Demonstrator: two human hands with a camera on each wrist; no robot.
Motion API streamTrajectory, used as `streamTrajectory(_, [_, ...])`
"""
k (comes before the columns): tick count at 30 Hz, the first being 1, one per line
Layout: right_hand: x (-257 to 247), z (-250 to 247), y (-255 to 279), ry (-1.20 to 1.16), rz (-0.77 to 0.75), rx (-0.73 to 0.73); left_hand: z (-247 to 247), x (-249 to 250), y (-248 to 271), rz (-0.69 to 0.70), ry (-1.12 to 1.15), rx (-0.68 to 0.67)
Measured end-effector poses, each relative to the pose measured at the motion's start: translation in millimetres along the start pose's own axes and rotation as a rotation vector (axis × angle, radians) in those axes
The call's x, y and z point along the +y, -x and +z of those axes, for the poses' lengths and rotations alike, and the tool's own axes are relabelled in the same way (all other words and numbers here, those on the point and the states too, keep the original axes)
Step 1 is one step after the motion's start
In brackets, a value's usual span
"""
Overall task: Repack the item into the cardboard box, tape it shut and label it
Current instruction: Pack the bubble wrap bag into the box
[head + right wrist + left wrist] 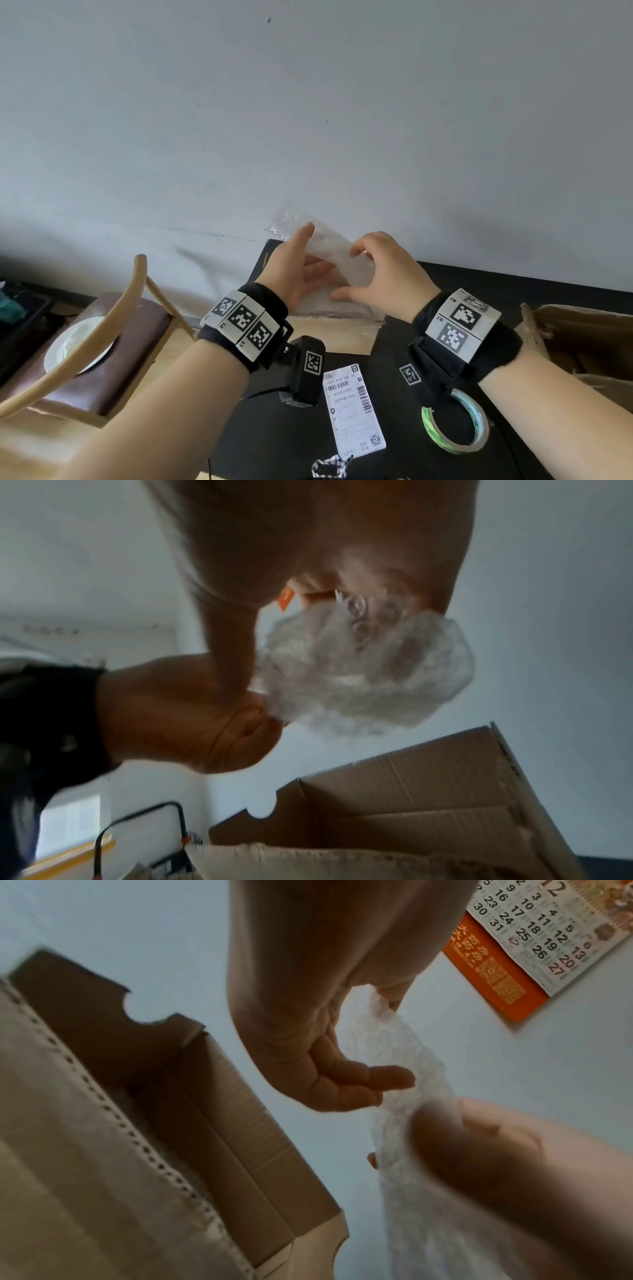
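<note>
A crumpled sheet of clear bubble wrap [330, 251] is held in the air by both hands, just above the open cardboard box [342, 330]. My left hand [313, 251] grips its left side, thumb up and fingers curled under. My right hand [352, 272] pinches the right side with bent fingers. In the left wrist view the bubble wrap [404, 1056] hangs between the hands beside the open box [212, 1110]. From the right wrist it looks like a bunched bundle [369, 669] over the box [411, 791]. I cannot tell whether anything is wrapped inside.
A white shipping label [352, 411] and a roll of tape [455, 425] lie on the black table near me. A second, torn cardboard box [582, 339] stands at the right. A chair with a white plate [75, 342] is at the left. A calendar [534, 942] hangs on the wall.
</note>
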State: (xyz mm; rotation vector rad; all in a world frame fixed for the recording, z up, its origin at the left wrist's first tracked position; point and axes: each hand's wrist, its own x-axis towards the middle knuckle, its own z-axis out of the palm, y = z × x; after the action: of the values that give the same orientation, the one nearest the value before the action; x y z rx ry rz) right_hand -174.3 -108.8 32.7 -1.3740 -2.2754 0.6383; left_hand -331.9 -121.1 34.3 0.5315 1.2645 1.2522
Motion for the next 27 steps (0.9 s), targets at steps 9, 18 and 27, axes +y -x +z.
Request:
streamTrajectory(9, [-14.6,28.6,-7.8,0.492,0.000,-0.057,-48.6,-9.2,2.8,0.403,-0.536,0.305])
streamTrajectory(18, [-21.6,69.0,-16.5,0.478,0.223,-0.238,-61.3,-46.0,7.1,0.488,-1.649,-0.213])
streamTrajectory(27, [2.9,91.1,-6.2,0.444,0.282,-0.458,-65.9,-73.4,-10.1,0.292,-1.912,-0.335])
